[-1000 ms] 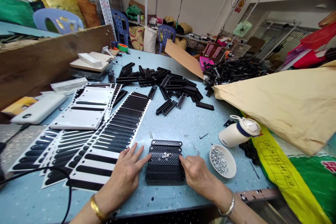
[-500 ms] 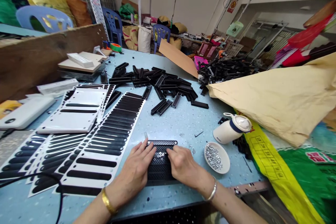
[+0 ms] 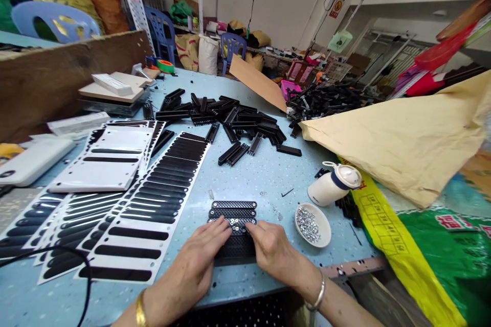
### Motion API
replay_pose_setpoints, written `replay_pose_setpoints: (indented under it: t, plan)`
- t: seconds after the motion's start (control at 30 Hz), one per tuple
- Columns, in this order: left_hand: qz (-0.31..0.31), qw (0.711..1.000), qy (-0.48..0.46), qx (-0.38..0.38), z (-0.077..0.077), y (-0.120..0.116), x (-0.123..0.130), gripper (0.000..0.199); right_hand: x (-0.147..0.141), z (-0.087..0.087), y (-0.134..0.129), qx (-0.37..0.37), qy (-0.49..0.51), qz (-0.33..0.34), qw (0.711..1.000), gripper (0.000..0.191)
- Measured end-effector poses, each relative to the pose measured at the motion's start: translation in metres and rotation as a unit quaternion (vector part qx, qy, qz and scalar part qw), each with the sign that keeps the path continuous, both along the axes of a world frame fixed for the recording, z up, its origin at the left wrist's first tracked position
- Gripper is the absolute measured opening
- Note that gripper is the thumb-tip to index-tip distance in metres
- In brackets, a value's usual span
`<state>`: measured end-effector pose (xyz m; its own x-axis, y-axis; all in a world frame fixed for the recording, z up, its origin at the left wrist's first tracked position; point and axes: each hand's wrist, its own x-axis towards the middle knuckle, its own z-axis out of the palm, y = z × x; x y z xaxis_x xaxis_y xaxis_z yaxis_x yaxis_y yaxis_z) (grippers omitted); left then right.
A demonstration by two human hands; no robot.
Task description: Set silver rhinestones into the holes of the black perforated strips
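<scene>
Several black textured strips [image 3: 232,205] lie side by side on the table in front of me, and those at the far side carry a small silver ring at each end. A small cluster of loose silver nut-like pieces [image 3: 237,224] rests on top of the strips. My left hand [image 3: 199,253] lies across their left side with its fingers stretched out, fingertips beside the cluster. My right hand [image 3: 271,248] has thumb and forefinger pinched at the right end of a strip; whatever is between them is hidden. To its right stands a white bowl [image 3: 328,232] of similar silver pieces.
Black-striped sticker sheets [image 3: 157,227] cover the left of the table [image 3: 184,286]. A pile of black plastic parts [image 3: 233,117] lies behind. At right are a cream bottle [image 3: 326,189], a small hex key [image 3: 287,192], brown paper [image 3: 402,138] and a green-yellow sack [image 3: 433,250].
Both hands have moved nearer to me along the strips. More of the far strips now shows, with silver rings at their ends. The view has shifted slightly.
</scene>
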<state>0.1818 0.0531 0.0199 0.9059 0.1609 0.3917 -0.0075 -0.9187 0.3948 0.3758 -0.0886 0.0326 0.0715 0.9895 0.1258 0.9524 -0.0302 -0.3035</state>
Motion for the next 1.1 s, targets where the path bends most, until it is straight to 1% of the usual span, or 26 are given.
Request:
replay_pose_setpoints:
  t: [0.1,0.2,0.27,0.37,0.43,0.5,0.57,0.67,0.77,0.83,0.93,1.1]
  plan:
    - [0.015,1.000,0.005,0.009,-0.007,0.001,0.017,0.070,-0.002,0.005,0.013,-0.035,-0.023,0.001,0.999,0.048]
    - [-0.005,1.000,0.014,0.006,-0.010,-0.001,0.024,0.074,-0.004,0.010,0.017,-0.054,-0.042,0.014,0.998,0.049]
    - [-0.027,0.999,0.010,-0.023,-0.004,-0.003,0.017,0.074,-0.004,0.010,0.010,-0.046,-0.038,0.032,0.998,0.044]
    - [-0.048,0.996,0.002,-0.078,0.009,-0.005,0.000,0.067,-0.001,0.006,-0.004,-0.022,-0.013,0.035,0.999,0.041]
    - [-0.040,0.995,-0.012,-0.091,0.015,-0.003,-0.008,0.060,0.002,0.002,-0.011,-0.001,-0.003,0.015,1.000,0.042]
    - [-0.019,0.996,-0.031,-0.086,0.018,0.000,-0.011,0.056,0.003,-0.002,-0.014,0.017,0.001,-0.001,1.000,0.043]
    - [-0.004,0.996,-0.044,-0.073,0.017,0.005,-0.010,0.054,0.003,-0.006,-0.013,0.025,0.005,-0.003,1.000,0.044]
    - [0.016,0.998,-0.054,-0.042,0.010,0.013,-0.010,0.049,0.001,-0.008,-0.012,0.015,0.001,0.012,1.000,0.048]
    - [0.082,0.995,-0.057,0.011,0.000,0.018,-0.016,0.046,-0.002,-0.008,-0.014,-0.013,-0.021,0.026,0.999,0.053]
    - [0.117,0.990,-0.054,0.052,-0.007,0.018,-0.020,0.048,-0.002,-0.008,-0.017,-0.022,-0.034,0.026,0.999,0.056]
    - [0.114,0.990,-0.021,0.085,-0.012,0.014,-0.019,0.057,0.000,-0.009,-0.020,-0.028,-0.043,0.024,0.998,0.058]
    - [0.096,0.989,0.035,0.104,-0.016,0.011,-0.006,0.066,0.007,-0.011,-0.027,-0.049,-0.074,0.018,0.996,0.060]
